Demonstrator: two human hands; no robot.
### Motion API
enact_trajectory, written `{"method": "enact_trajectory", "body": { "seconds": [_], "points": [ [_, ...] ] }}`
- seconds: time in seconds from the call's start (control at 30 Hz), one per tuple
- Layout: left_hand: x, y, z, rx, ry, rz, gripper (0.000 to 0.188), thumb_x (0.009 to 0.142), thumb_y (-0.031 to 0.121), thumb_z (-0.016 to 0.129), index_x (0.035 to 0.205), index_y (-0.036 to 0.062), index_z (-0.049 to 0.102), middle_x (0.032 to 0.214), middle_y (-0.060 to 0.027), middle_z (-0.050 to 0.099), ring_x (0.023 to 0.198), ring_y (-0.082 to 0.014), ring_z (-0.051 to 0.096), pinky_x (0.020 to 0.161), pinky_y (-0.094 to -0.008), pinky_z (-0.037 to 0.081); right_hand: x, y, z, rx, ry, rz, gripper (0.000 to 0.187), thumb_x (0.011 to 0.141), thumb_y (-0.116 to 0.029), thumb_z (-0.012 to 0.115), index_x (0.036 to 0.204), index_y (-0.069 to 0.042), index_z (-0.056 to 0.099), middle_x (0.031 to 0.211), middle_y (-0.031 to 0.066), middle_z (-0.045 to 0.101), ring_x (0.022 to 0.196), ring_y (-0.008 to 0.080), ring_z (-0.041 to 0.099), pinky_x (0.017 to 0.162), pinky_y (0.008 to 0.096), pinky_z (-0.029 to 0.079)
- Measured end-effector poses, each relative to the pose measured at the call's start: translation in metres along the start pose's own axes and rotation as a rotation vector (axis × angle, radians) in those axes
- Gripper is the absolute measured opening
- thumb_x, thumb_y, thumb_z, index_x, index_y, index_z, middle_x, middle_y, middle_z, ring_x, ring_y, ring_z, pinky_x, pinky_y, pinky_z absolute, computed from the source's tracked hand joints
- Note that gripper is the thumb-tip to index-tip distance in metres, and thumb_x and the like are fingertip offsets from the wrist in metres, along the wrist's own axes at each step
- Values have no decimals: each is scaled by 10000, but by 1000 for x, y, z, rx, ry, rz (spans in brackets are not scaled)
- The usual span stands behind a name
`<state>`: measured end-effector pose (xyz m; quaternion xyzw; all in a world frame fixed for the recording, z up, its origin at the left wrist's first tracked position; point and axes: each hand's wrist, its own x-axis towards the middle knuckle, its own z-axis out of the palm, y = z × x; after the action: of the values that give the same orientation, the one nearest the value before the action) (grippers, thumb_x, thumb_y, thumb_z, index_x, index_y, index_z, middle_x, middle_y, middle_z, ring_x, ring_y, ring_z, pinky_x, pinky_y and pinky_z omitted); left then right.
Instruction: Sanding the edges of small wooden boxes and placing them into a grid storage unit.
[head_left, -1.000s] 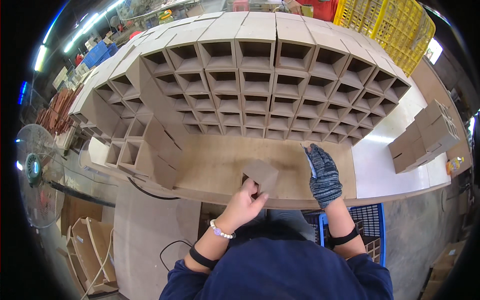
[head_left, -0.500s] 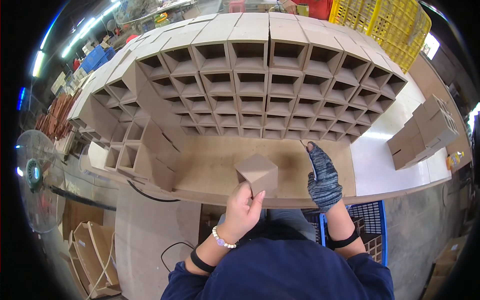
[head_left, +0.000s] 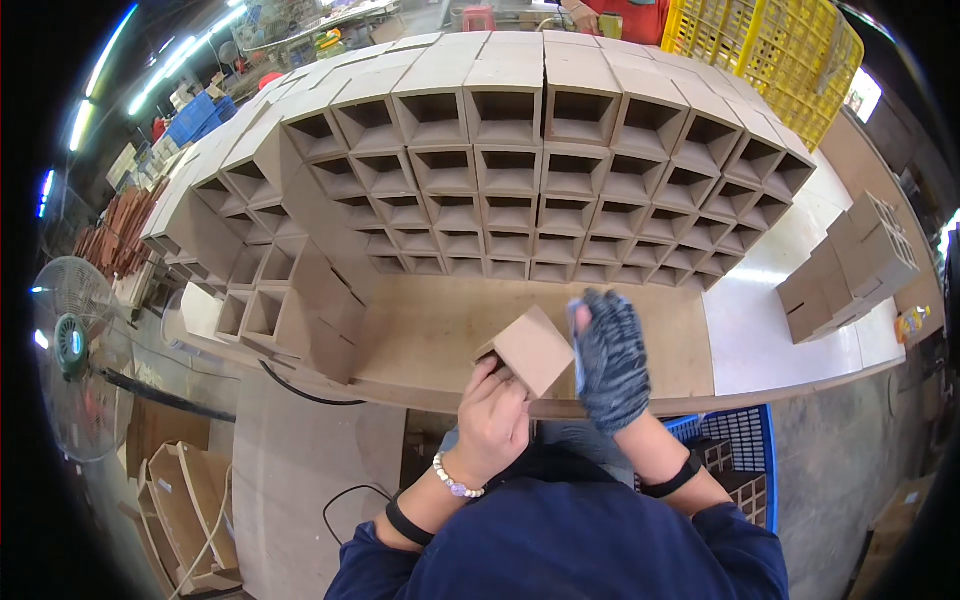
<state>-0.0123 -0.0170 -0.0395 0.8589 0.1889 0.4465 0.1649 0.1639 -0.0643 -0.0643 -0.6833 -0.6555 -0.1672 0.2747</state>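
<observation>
My bare left hand (head_left: 492,415) grips a small brown square box (head_left: 537,350) by one end, with fingers at its open side. The box is tilted above the wooden work board (head_left: 430,325), one flat side turned up. Close to its right is my right hand (head_left: 611,362), in a dark grey knitted glove with the thumb tip bare. It is closed on a thin pale sheet (head_left: 578,352) that shows only as an edge along the palm side; its kind I cannot make out. The sheet and the box appear very close, and whether they touch is unclear.
A wall of stacked square boxes (head_left: 510,160) curves behind the board, with more boxes (head_left: 290,300) at left. Another small stack (head_left: 845,265) stands on the white surface at right. A blue crate (head_left: 745,450) sits below the table edge, and a fan (head_left: 70,345) at far left.
My right hand has moved left, up to the box. My left hand has turned the box so that another side faces up.
</observation>
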Motion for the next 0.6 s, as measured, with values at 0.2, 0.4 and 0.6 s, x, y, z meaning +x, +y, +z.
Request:
{"method": "enact_trajectory", "body": {
  "seconds": [0.2, 0.4, 0.6],
  "points": [
    [-5, -2, -10, 193, -25, 213, 117, 696, 19, 573, 809, 32, 603, 887, -91, 647, 912, -222, 614, 945, -368, 381, -4, 47, -3, -15, -42, 178, 551, 726, 3, 497, 1272, -50, 445, 1240, 160, 506, 1140, 327, 484, 989, 430, 352],
    [7, -5, -9, 274, -156, 207, 142, 720, 84, 576, 854, 49, 604, 912, -62, 646, 957, -198, 596, 982, -341, 346, 5, 38, -65, 402, 78, 120, 579, 638, 114, 466, 1194, -32, 527, 1159, 148, 569, 1071, 321, 537, 929, 378, 422],
    [5, -13, -1, 260, -263, 284, 156, 733, 85, 557, 879, 46, 598, 953, -75, 633, 986, -195, 581, 980, -344, 365, 21, 14, -78, 423, 140, -46, 503, 734, 67, 497, 1227, -32, 496, 1156, 168, 566, 1063, 307, 552, 939, 360, 413]
  ]
}}
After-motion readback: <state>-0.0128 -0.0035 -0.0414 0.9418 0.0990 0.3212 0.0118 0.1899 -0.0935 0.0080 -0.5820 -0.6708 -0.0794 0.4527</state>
